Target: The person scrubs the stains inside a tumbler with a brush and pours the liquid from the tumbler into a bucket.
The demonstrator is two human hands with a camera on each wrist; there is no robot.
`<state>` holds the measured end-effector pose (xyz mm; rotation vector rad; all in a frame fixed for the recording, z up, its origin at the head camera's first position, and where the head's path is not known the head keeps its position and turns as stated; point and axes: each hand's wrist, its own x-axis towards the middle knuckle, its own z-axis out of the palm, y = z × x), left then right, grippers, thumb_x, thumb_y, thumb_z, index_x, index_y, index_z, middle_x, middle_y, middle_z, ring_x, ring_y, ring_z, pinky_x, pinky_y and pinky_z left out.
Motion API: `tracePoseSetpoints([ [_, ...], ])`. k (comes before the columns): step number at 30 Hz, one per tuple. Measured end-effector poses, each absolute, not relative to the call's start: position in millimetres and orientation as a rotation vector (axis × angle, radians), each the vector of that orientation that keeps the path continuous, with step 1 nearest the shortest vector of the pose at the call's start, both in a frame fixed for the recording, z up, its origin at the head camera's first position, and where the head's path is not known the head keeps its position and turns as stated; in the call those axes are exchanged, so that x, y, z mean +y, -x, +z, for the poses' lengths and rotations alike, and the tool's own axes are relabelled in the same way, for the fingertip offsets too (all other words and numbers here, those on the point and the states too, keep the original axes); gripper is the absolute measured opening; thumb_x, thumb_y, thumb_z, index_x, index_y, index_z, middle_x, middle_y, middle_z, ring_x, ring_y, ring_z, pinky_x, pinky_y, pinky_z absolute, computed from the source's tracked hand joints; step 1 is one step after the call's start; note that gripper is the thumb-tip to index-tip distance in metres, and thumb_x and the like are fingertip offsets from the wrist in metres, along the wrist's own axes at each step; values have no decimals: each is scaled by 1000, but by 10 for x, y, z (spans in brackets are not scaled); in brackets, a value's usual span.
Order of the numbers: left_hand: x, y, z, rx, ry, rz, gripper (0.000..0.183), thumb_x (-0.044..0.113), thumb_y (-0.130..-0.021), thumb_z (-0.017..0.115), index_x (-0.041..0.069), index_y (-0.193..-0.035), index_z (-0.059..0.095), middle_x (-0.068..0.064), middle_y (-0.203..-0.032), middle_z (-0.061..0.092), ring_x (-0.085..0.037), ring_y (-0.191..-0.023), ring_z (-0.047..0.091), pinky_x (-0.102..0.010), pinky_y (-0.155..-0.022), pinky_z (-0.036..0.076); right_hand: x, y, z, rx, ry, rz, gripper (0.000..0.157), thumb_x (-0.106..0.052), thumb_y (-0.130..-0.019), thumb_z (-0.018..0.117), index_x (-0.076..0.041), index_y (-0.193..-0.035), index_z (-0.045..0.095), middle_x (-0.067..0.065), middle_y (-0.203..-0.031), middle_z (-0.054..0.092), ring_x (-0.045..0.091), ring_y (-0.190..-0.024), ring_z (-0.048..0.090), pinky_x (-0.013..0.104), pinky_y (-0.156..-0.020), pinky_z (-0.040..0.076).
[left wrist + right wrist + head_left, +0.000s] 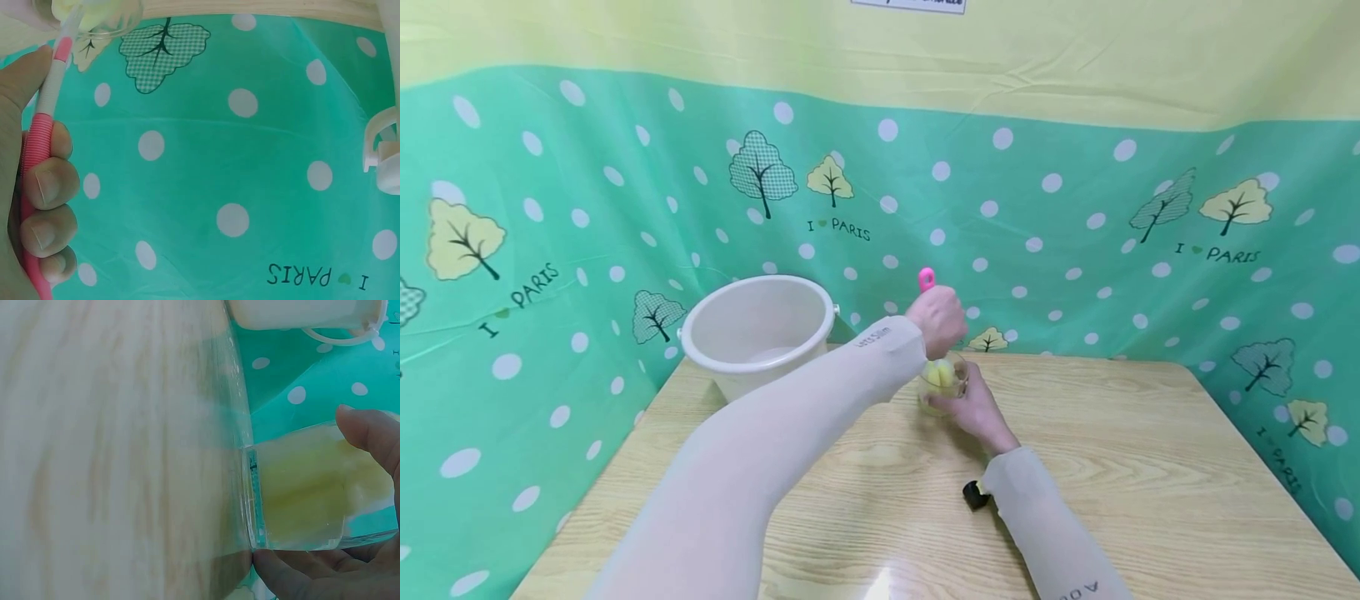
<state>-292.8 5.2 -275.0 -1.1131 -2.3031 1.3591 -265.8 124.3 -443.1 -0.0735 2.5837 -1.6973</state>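
Note:
My left hand point(938, 321) grips the pink-and-white handle point(39, 140) of a sponge cup brush, its pink looped end point(927, 279) sticking up above the fist. Down inside a clear drinking glass point(300, 487) sits the brush's pale yellow sponge head point(938, 374). Around the side of that glass, the thumb and fingers of my right hand point(977, 408) hold it upright. In the right wrist view the glass base is right at the wooden tabletop. The sponge fills much of the glass and shows blurred through its wall.
A white bucket point(722, 367) stands at the back left of the wooden table point(1120, 450), beside my left forearm. Green dotted cloth point(1037, 217) hangs close behind and along both sides. A small black object point(975, 495) shows at my right sleeve's cuff.

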Motion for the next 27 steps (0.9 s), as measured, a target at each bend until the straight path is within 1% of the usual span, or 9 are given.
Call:
tracePoseSetpoints([
  [5, 88, 2920, -2749, -2304, 1132, 1350, 19, 17, -85, 46, 22, -67, 51, 9, -59, 44, -6, -54, 38, -20, -48, 36, 1237, 2658, -4435, 2576, 91, -1733, 81, -28, -75, 80, -13, -137, 31, 8, -134, 42, 28, -115, 46, 44, -95, 39],
  [10, 133, 2913, -2757, -2280, 1135, 1368, 20, 16, -85, 45, 22, -67, 52, 9, -60, 46, -6, -54, 38, -21, -48, 36, 1233, 2668, -4447, 2565, 100, -1746, 82, -28, -77, 80, -12, -139, 30, 10, -131, 45, 28, -118, 45, 49, -101, 34],
  [16, 181, 2933, -2777, -2237, 1131, 1381, 21, 17, -86, 45, 21, -68, 55, 8, -63, 50, -6, -55, 41, -22, -48, 34, 1232, 2679, -4465, 2554, 104, -1753, 82, -28, -78, 79, -13, -141, 29, 9, -134, 45, 28, -126, 40, 52, -109, 26],
  [20, 189, 2953, -2790, -2219, 1124, 1384, 22, 17, -87, 46, 20, -68, 56, 8, -63, 52, -6, -54, 42, -21, -47, 33, 1226, 2680, -4468, 2556, 106, -1758, 82, -26, -77, 80, -13, -141, 30, 9, -135, 44, 28, -128, 39, 51, -110, 25],
  [27, 160, 2985, -2794, -2228, 1093, 1418, 24, 18, -91, 45, 20, -68, 54, 8, -60, 47, -5, -52, 37, -20, -46, 32, 1211, 2673, -4446, 2586, 99, -1744, 83, -25, -76, 80, -12, -141, 30, 9, -135, 45, 28, -125, 42, 51, -108, 28],
])
